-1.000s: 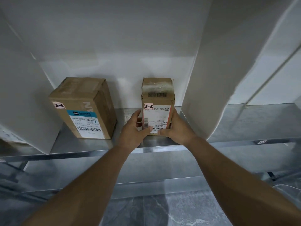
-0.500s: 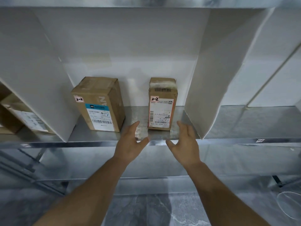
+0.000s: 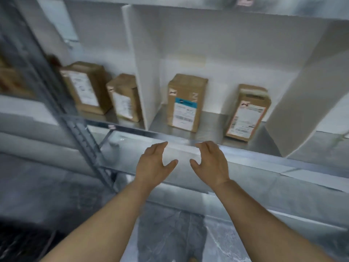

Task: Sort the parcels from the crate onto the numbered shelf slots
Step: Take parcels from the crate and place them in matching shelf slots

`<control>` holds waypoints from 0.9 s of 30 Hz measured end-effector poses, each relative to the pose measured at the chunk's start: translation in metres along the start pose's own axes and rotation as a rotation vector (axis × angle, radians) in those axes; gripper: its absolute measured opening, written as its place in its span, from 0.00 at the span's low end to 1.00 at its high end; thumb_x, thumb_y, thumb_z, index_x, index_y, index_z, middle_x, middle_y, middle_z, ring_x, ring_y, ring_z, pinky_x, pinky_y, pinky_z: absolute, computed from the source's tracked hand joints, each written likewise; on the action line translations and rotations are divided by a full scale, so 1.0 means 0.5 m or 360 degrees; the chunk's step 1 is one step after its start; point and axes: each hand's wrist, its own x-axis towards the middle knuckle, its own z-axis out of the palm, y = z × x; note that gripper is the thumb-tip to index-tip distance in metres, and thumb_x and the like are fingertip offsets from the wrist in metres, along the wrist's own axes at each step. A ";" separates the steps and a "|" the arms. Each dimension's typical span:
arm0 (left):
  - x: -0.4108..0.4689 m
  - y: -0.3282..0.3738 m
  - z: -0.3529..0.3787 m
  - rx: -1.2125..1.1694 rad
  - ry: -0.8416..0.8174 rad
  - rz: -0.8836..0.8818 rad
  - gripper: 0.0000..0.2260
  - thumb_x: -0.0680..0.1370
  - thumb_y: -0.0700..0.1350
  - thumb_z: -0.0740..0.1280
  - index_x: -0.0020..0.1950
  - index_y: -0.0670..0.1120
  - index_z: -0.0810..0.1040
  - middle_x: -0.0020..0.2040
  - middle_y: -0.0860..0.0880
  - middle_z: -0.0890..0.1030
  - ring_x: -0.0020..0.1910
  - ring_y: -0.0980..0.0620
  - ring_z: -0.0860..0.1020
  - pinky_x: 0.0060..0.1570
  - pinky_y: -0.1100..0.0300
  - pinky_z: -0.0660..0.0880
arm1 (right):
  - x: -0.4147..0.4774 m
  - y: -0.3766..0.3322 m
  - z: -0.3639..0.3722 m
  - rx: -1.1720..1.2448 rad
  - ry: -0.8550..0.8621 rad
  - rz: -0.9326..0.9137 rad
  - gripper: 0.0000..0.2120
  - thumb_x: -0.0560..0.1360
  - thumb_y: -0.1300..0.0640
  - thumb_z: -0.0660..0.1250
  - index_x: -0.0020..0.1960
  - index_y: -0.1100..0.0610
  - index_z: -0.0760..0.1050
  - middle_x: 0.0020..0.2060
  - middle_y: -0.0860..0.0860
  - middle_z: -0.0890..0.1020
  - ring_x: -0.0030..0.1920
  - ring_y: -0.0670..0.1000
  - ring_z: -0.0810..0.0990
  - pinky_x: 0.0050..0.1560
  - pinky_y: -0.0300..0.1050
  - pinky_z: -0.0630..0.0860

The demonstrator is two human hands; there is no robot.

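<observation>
Now between parcels. Left hand [image 3: 154,163] and right hand [image 3: 209,164] hung palms facing each other, fingers [image 3: 160,147] spread and loosely curved, gripping nothing. The parcel [image 3: 245,114] stood upright in its slot [image 3: 211,130], beyond and to the right of the right fingertips, well clear of them. A blue-label box [image 3: 186,103] stood straight beyond the gap between the hands. The shelf edge [image 3: 245,150] lay just past the fingertips.

Judged: placement done; step in hand was the return to the crate (not in view). Next move called for turning away, finding the crate and reading the next parcel's number.

Versus one second ago: both hands then clasped the parcel. Half a second ago they had released it, close by. Since then they had drawn back off the shelf, and the view had swung left.
</observation>
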 end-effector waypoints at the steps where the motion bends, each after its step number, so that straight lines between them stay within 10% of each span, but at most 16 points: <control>1: -0.016 -0.030 -0.018 0.0009 0.0021 -0.0057 0.31 0.76 0.59 0.65 0.75 0.50 0.62 0.73 0.50 0.66 0.71 0.50 0.64 0.67 0.56 0.63 | 0.001 -0.033 0.011 0.0003 -0.0037 -0.0047 0.23 0.69 0.56 0.74 0.62 0.61 0.76 0.56 0.59 0.78 0.56 0.61 0.77 0.55 0.52 0.74; 27: -0.536 -0.530 -0.258 0.0240 0.0438 -0.1422 0.31 0.78 0.63 0.58 0.76 0.50 0.58 0.72 0.49 0.68 0.72 0.47 0.64 0.68 0.52 0.61 | -0.166 -0.693 0.304 -0.0240 -0.0878 -0.1470 0.27 0.79 0.46 0.60 0.74 0.54 0.61 0.67 0.50 0.70 0.68 0.53 0.67 0.66 0.49 0.63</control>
